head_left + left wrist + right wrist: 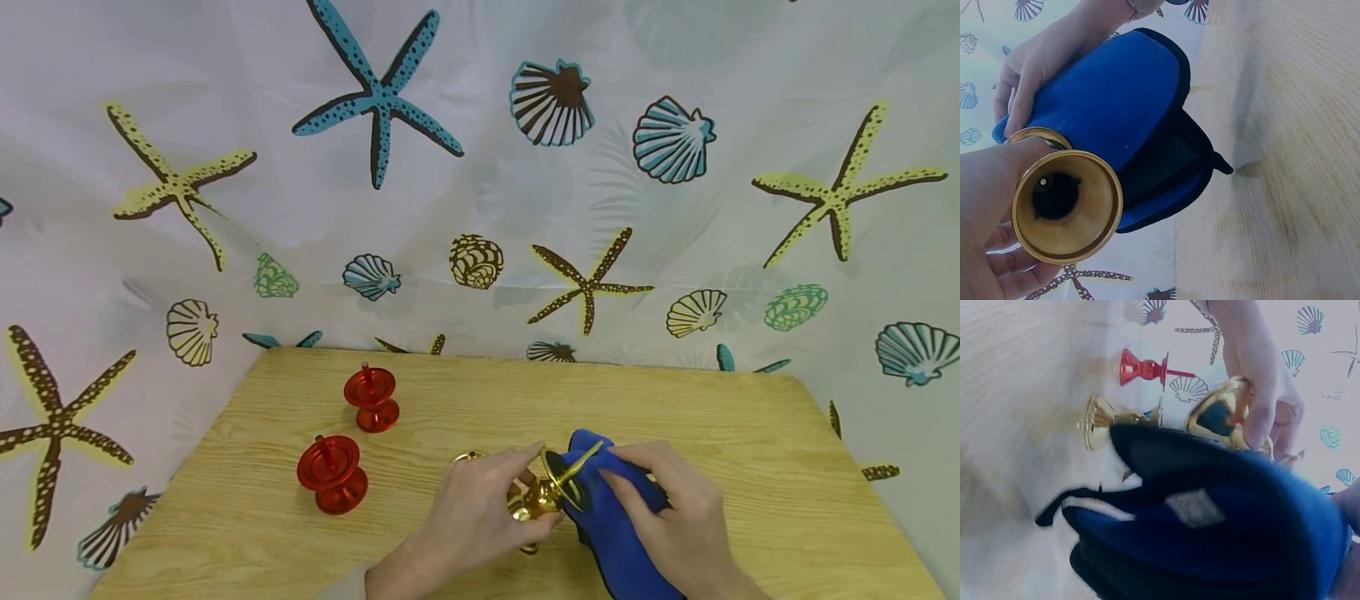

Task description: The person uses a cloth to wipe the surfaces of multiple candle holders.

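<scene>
Head view: the left hand [472, 508] grips a gold candle holder [542, 498], which lies between the thumb in front and the curled fingers behind, off the table [562, 400] and tilted so its spike [581, 462] points up toward the right hand [678, 508]. That hand's thumb and fingertips pinch a blue cloth [626, 533] with black edging just beside the spike's tip; the cloth lies right by the holder's dish, though whether it touches the metal there I cannot tell. In the left wrist view the holder's hollow base [1100, 212] faces the camera, with fingers round its far side and the cloth behind it. The right wrist view shows the cloth hanging in folds, with a white label [1195, 508] and a black loop [1063, 499], and a second gold candle holder [1094, 422] standing upright near the left hand. Left of the hands, a nearer red candle holder [330, 475] and a farther red candle holder [371, 400] stand upright, before a shell-patterned curtain [480, 192].
</scene>
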A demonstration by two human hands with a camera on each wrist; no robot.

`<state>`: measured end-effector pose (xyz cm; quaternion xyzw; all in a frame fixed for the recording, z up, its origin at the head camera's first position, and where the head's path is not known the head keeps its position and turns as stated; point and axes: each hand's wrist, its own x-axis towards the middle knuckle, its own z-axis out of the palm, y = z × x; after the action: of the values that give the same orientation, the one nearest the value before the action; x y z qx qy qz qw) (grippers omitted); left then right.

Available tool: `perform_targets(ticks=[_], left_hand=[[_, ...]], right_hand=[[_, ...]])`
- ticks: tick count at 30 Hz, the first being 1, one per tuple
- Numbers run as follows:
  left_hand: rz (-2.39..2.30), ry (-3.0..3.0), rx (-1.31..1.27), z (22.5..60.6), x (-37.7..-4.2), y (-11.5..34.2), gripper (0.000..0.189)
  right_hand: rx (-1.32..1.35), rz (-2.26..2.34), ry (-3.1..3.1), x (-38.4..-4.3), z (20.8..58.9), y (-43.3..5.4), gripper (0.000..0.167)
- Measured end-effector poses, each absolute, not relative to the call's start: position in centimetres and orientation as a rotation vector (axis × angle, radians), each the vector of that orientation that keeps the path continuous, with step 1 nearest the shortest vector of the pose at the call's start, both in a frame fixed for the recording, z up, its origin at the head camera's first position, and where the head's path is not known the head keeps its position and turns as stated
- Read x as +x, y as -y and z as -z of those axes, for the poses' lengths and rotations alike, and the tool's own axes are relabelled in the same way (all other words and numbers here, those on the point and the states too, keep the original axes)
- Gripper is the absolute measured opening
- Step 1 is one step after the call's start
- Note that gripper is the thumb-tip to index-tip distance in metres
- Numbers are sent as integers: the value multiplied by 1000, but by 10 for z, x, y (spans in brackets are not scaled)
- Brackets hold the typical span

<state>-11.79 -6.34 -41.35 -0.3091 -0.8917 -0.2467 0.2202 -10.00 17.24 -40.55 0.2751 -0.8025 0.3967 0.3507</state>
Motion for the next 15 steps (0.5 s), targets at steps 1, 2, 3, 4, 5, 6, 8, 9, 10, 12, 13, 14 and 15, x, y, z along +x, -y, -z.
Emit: perform_targets(ticks=[1, 2, 3, 4, 5, 6, 8, 9, 10, 12, 13, 14, 15], left_hand=[[680, 2463, -854, 414, -118, 63, 68], [673, 2462, -851, 414, -118, 63, 69], [667, 2460, -850, 414, -118, 63, 69], [657, 2459, -848, 414, -119, 63, 69], [649, 2458, -848, 414, -119, 63, 69], [639, 2455, -848, 414, -119, 63, 70], [640, 2451, -847, 415, -119, 63, 70], [648, 2451, -844, 415, -119, 63, 70], [661, 2456, -835, 415, -119, 63, 70], [713, 2486, -805, 415, -119, 63, 68], [747, 2506, -783, 414, -119, 62, 67], [788, 2525, -762, 414, -118, 62, 66], [830, 2545, -737, 413, -118, 62, 65]], right_hand=[[725, -1036, 2075, -100, 407, -171, 40], [745, -1046, 2073, -99, 409, -169, 42], [764, -1052, 2072, -99, 410, -167, 44], [776, -1052, 2074, -98, 412, -165, 45], [782, -1065, 2088, -97, 413, -163, 45], [788, -1073, 2101, -97, 415, -162, 46], [787, -1095, 2124, -96, 416, -160, 45], [779, -1111, 2134, -96, 416, -161, 45], [773, -1132, 2140, -96, 415, -162, 44], [773, -1178, 2127, -97, 413, -165, 44], [776, -1196, 2116, -98, 412, -167, 44], [782, -1206, 2105, -99, 411, -170, 44], [786, -1210, 2101, -100, 410, -172, 45]])
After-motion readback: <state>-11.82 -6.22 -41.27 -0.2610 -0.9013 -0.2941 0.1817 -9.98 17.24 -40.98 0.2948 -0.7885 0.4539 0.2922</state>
